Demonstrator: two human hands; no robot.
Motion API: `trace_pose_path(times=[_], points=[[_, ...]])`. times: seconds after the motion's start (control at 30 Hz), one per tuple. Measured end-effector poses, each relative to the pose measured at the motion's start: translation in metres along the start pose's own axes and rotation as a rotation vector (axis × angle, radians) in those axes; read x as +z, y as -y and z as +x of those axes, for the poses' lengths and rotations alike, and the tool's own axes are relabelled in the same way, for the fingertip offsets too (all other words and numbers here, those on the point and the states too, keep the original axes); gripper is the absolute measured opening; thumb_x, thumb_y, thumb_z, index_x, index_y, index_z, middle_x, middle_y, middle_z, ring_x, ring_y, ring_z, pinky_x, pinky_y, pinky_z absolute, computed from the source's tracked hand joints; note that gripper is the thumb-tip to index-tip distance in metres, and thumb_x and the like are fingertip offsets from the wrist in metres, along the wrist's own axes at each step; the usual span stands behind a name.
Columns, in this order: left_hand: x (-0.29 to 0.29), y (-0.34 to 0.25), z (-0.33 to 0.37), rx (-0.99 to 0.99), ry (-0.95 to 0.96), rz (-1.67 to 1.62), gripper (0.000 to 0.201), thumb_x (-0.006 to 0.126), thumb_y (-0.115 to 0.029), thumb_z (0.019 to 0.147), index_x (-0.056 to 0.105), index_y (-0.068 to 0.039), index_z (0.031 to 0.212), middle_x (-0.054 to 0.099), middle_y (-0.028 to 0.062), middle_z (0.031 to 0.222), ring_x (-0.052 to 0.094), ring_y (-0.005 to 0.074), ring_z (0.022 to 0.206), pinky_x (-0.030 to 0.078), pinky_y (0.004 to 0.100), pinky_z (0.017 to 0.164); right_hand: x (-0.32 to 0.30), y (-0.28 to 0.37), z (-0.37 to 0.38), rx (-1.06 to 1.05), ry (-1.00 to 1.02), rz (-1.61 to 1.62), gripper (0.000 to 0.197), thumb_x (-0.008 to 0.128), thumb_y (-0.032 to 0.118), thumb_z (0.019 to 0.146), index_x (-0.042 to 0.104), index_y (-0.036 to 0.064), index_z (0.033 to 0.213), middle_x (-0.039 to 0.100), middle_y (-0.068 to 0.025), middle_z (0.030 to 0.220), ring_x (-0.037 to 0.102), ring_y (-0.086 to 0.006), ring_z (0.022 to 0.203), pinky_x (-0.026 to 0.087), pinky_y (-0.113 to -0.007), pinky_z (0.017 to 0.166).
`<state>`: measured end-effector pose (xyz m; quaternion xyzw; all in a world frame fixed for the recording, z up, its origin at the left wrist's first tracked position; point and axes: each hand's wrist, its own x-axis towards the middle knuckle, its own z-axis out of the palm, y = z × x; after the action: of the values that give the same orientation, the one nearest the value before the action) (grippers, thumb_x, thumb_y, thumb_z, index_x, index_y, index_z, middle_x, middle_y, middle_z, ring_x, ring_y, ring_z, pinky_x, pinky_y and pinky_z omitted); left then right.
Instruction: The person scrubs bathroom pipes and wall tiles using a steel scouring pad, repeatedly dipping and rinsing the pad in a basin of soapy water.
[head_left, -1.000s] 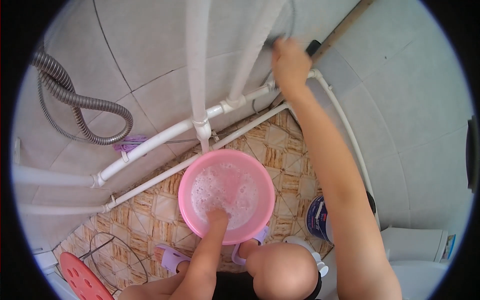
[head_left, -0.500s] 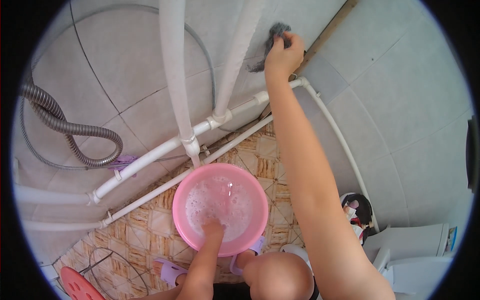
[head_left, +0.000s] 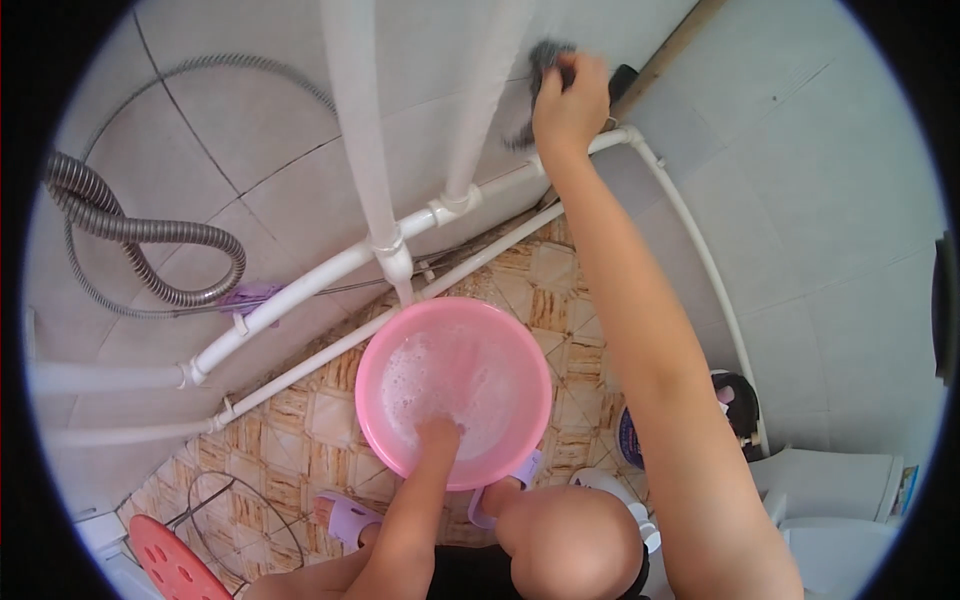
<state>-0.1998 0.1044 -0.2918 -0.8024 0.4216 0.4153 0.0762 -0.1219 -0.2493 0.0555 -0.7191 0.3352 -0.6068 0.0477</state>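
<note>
A pink basin (head_left: 545,385) of foamy, soapy water (head_left: 405,385) stands on the floor in front of me. My left hand (head_left: 438,432) reaches into it to about the wrist, and the foam hides its fingers. Up at the far wall, my right hand (head_left: 572,110) is closed on a dark grey, fuzzy rag (head_left: 546,58) at the tiles, right of the white upright pipes. The rag's edges are smeared by motion, and part of it is hidden behind the fingers.
White pipes (head_left: 300,310) run along the wall. A metal hose (head_left: 170,230) loops at the left, near a purple cloth (head_left: 250,297). A red perforated stool seat (head_left: 175,560) is at lower left. A black bin (head_left: 740,400) and a white toilet (head_left: 830,485) stand at right.
The view has shifted slightly, so the basin appears higher and farther right. My right hand stays at the wall with the rag, now blurred. My left hand remains in the water.
</note>
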Motion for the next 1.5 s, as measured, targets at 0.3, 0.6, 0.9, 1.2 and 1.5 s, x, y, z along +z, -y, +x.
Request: trace_pose_path(times=[0.3,0.6,0.9,1.2,1.5], points=[[0.01,0.003,0.004,0.018,-0.154,0.01,0.044,0.053,-0.041,0.083,0.061,-0.008,0.112,0.057,0.0134,0.12,0.054,0.0297,0.109,0.039,0.0485,0.089,-0.004,0.012,0.015,-0.149,0.104,-0.006,0.015,0.058,0.009,0.079,0.058,0.006,0.093,0.058,-0.0139,0.094,0.058,-0.0348,0.085,0.045,-0.045,0.072],[0.012,-0.001,0.013,-0.043,-0.108,-0.003,0.05,0.054,-0.045,0.083,0.058,-0.009,0.118,0.055,0.011,0.124,0.051,0.029,0.115,0.036,0.0481,0.093,0.007,-0.007,-0.087,-0.134,0.392,-0.04,0.019,0.057,0.005,0.076,0.056,0.0097,0.094,0.057,-0.0115,0.094,0.057,-0.0347,0.086,0.046,-0.044,0.071],[-0.004,-0.008,0.01,-0.03,0.026,-0.003,0.052,0.054,-0.042,0.082,0.055,-0.009,0.121,0.05,0.0121,0.129,0.046,0.0299,0.119,0.034,0.0503,0.096,-0.018,0.014,0.11,-0.083,-0.182,0.025,0.017,0.054,0.011,0.083,0.052,0.0033,0.099,0.052,-0.0163,0.099,0.054,-0.0362,0.09,0.044,-0.044,0.076],[0.013,0.005,0.021,-0.006,0.014,0.052,0.05,0.052,-0.044,0.084,0.056,-0.01,0.12,0.051,0.0119,0.128,0.046,0.0283,0.12,0.035,0.0486,0.096,-0.023,-0.029,-0.083,0.055,0.589,0.005,0.02,0.055,0.007,0.082,0.051,0.0043,0.101,0.052,-0.0157,0.096,0.053,-0.0368,0.091,0.044,-0.045,0.074],[0.005,-0.001,0.012,0.021,-0.065,-0.022,0.047,0.055,-0.041,0.083,0.059,-0.006,0.114,0.058,0.0148,0.118,0.053,0.0317,0.11,0.037,0.0461,0.094,-0.127,-0.026,-0.334,0.13,1.331,-0.142,0.033,0.055,0.013,0.08,0.051,0.0068,0.112,0.044,-0.0147,0.121,0.054,-0.0315,0.101,0.049,-0.043,0.076]])
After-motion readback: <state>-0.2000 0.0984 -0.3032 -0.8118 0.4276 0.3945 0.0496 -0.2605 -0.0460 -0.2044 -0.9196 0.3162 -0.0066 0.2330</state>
